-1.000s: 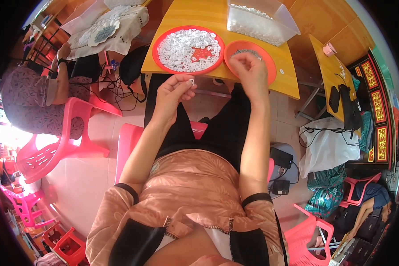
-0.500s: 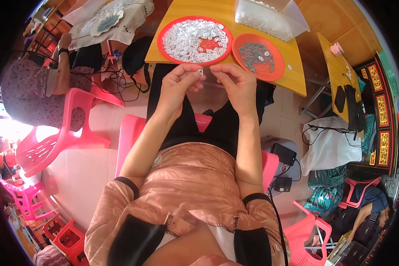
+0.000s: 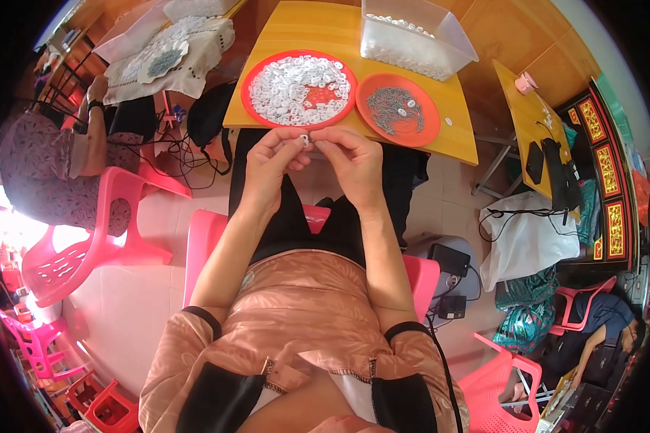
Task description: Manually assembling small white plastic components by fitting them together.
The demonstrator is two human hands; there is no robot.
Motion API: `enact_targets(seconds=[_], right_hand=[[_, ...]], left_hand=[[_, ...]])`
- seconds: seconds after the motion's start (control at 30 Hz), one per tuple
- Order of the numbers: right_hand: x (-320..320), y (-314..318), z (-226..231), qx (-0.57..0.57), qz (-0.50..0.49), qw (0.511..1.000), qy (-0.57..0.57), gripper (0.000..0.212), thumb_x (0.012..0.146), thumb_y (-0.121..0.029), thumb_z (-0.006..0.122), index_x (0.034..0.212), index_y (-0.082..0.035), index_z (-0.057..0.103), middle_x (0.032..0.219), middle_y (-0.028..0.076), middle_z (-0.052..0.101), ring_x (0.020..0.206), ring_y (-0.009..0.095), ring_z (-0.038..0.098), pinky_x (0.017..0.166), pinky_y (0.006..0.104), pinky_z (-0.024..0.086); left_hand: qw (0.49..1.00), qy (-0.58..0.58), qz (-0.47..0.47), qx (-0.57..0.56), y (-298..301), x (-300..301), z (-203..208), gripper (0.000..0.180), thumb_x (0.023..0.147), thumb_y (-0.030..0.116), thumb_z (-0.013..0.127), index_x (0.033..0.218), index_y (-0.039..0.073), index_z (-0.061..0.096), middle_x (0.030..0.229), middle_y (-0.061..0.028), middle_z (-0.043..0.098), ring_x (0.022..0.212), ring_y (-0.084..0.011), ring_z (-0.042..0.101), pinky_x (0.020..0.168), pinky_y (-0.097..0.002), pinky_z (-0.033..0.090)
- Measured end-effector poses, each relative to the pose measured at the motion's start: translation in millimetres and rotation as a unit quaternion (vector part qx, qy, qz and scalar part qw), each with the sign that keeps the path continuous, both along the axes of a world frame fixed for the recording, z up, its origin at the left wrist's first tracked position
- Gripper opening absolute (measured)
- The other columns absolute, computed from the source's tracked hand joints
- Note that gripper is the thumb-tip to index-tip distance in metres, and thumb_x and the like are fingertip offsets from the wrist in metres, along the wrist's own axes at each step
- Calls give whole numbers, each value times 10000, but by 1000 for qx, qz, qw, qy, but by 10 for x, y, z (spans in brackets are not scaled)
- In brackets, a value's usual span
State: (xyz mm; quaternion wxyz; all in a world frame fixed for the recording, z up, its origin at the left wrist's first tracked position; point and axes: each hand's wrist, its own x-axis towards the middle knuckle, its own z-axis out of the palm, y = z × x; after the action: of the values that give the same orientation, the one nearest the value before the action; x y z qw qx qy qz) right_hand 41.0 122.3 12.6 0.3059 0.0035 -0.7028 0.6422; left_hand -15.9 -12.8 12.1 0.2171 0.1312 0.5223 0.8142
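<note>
In the upper centre of the head view, just below the table edge, a small white piece (image 3: 305, 140) is held at the tips of the left hand (image 3: 269, 162). Thumb and forefinger are pinched on it; the other fingers are loosely curled. The right hand (image 3: 355, 162) is beside it, thumb and forefinger drawn close together at the piece; whether they grip anything cannot be told.

Handling, as judged: the piece should be very light, stiff and rather slippery, unlikely to break but easily dropped. Best hold is by its outer rim, leaving the dark opening free.

Materials: a round red tray (image 3: 247, 101), smooth and apparently plastic, carries a heap of glossy white pieces (image 3: 282, 86), many of them oval. To its right, an orange-red plate (image 3: 432, 119) holds thin grey bits (image 3: 388, 101), metallic in look, with white pieces among them. Both rest on a yellow table (image 3: 318, 22) with a wood-like surface.
</note>
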Motion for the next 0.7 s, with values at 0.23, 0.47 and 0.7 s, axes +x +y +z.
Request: enact_targets(seconds=[0.23, 0.47, 0.7], right_hand=[[23, -60, 47, -131, 35, 991, -3, 129, 812, 40, 623, 936, 36, 658, 843, 42, 664, 739, 63, 601, 675, 188, 479], [24, -68, 55, -132, 26, 991, -7, 136, 808, 37, 632, 942, 34, 657, 834, 37, 662, 734, 54, 593, 669, 180, 473], [8, -86, 31, -146, 20, 989, -9, 118, 802, 34, 642, 919, 34, 661, 820, 35, 660, 724, 54, 591, 658, 183, 472]], left_hand=[[999, 30, 18, -7, 28, 39, 65, 155, 863, 99, 603, 989, 9, 600, 843, -52, 650, 673, -80, 588, 603, -179, 444], [999, 40, 19, -12, 23, 40, 54, 153, 864, 98, 603, 990, 11, 600, 843, -54, 655, 677, -78, 589, 604, -179, 443], [998, 51, 24, -18, 25, 49, 62, 135, 866, 100, 598, 968, 11, 601, 837, -54, 658, 675, -75, 586, 611, -182, 440]])
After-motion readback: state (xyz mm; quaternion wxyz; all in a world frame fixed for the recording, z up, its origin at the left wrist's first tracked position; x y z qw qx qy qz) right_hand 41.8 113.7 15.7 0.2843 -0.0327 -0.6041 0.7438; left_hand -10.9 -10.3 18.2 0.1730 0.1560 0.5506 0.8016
